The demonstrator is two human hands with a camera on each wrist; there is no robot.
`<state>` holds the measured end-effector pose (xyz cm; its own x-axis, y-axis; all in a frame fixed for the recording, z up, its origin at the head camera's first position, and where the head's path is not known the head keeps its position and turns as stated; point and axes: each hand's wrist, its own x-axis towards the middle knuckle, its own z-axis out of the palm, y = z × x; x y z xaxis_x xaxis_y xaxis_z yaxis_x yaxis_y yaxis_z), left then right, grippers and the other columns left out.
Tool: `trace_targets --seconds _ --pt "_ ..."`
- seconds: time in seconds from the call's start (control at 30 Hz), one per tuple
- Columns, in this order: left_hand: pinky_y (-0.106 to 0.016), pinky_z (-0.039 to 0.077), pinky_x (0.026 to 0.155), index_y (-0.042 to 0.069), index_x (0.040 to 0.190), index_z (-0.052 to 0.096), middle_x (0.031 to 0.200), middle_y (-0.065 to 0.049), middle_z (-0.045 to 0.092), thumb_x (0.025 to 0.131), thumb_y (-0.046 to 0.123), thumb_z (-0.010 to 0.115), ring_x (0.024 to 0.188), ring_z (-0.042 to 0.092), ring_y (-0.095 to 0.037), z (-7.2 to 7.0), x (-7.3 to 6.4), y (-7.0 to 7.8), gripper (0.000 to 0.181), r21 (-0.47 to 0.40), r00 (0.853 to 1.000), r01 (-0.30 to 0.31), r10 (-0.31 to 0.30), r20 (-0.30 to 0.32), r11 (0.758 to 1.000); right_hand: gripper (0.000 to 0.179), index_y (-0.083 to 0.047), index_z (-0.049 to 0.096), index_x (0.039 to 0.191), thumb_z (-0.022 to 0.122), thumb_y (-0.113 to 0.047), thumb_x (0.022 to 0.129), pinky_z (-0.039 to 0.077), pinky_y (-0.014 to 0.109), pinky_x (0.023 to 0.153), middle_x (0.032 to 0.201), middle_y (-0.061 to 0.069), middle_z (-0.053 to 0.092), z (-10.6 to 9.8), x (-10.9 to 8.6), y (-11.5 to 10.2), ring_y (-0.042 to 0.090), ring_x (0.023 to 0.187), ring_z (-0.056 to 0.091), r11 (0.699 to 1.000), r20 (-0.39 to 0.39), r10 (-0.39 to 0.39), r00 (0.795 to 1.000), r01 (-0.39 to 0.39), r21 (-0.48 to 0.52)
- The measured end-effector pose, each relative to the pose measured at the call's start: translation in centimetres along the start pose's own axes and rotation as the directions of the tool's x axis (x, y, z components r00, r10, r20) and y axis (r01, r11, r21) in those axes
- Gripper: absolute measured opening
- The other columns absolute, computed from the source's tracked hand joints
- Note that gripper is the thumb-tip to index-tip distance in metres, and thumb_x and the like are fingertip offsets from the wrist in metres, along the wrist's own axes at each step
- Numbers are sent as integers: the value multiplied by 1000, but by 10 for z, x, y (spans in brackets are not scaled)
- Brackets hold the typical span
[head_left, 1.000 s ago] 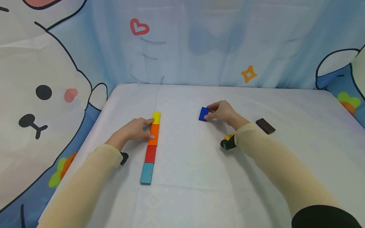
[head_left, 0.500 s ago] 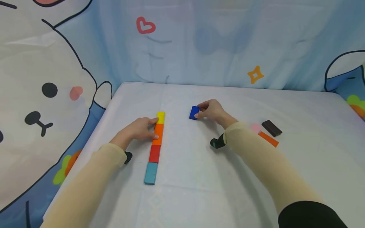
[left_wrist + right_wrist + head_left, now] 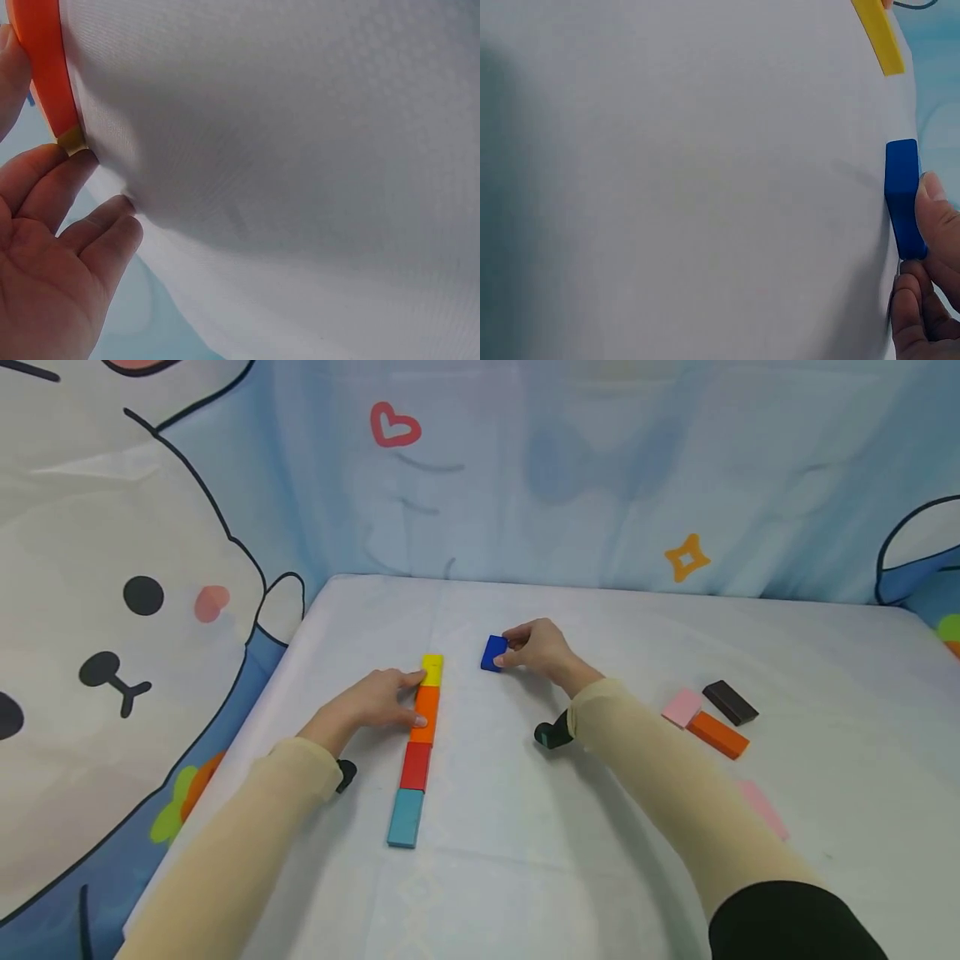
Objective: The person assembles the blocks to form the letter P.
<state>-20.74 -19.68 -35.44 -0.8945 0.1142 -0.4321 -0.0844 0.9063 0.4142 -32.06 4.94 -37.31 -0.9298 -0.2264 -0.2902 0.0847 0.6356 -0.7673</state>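
The right hand (image 3: 543, 652) pinches a blue block (image 3: 491, 653) between thumb and fingers, and the block's other end juts out toward the left; whether it touches the cloth is hard to tell. The left hand (image 3: 375, 702) has its thumb and fingers spread apart along the left edge of a row of blocks, a finger touching the yellow block (image 3: 432, 670) and the thumb touching the orange section (image 3: 430, 710). That row runs toward the person from yellow through orange to a red block (image 3: 416, 766) and a teal block (image 3: 405, 818), set end to end; whether the orange is one piece or two is unclear. The blue block sits to the right of the yellow end and slightly farther back, with a gap between. Beyond the right sleeve (image 3: 675, 768), a pink block (image 3: 682, 707) touches an orange block (image 3: 717, 734), a dark brown block (image 3: 730, 702) lies just beside them, and a second pink block (image 3: 763, 807) is partly hidden. All lie over the white-covered table (image 3: 487, 860), before a pale blue backdrop (image 3: 592, 410) printed with cartoon figures.
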Motion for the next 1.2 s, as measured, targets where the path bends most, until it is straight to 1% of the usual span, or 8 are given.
trace_targets --seconds 0.2,0.3,0.47,0.7,1.0,1.2 --pt "-52 38 121 23 162 31 166 -15 34 94 30 74 152 32 -35 0 1 1 81 12 1000 -2 2 2 1000 56 -6 60 142 80 -17 90 49 37 105 134 14 62 8 6 -5 26 116 54 1000 -3 -30 1000 30 -9" --pt "-52 38 121 24 162 31 166 -14 35 94 31 74 152 32 -35 -1 1 1 81 19 1000 -1 1 2 1000 56 -7 61 142 80 -18 90 50 36 103 133 13 63 12 9 -8 25 115 54 1000 -9 -25 1000 25 -12" --pt "-53 38 121 25 162 31 165 -14 35 94 31 74 153 32 -35 -1 2 0 81 16 1000 13 -13 4 1000 56 -9 61 141 81 -18 89 50 35 103 133 11 63 20 15 -15 24 113 54 1000 -11 -9 1000 9 3" --pt "-53 39 121 27 161 32 165 -13 36 93 30 75 152 33 -34 1 4 0 81 3 1000 24 -24 7 1000 56 -8 61 141 80 -18 90 50 34 101 132 13 63 26 18 -20 26 111 52 999 -10 -39 999 39 -9" --pt "-54 40 120 30 161 31 163 -14 38 92 34 76 151 36 -34 3 4 -2 82 13 999 34 -34 14 999 55 -8 61 141 79 -19 91 50 36 108 133 12 63 37 26 -26 26 113 54 999 14 -54 998 54 -4" --pt "-54 39 120 28 162 31 164 -13 38 93 33 75 151 36 -34 0 4 -1 82 25 1000 13 -13 13 1000 56 -8 61 142 79 -21 91 50 37 110 138 12 63 39 30 -31 26 117 55 996 13 -84 996 84 -11"
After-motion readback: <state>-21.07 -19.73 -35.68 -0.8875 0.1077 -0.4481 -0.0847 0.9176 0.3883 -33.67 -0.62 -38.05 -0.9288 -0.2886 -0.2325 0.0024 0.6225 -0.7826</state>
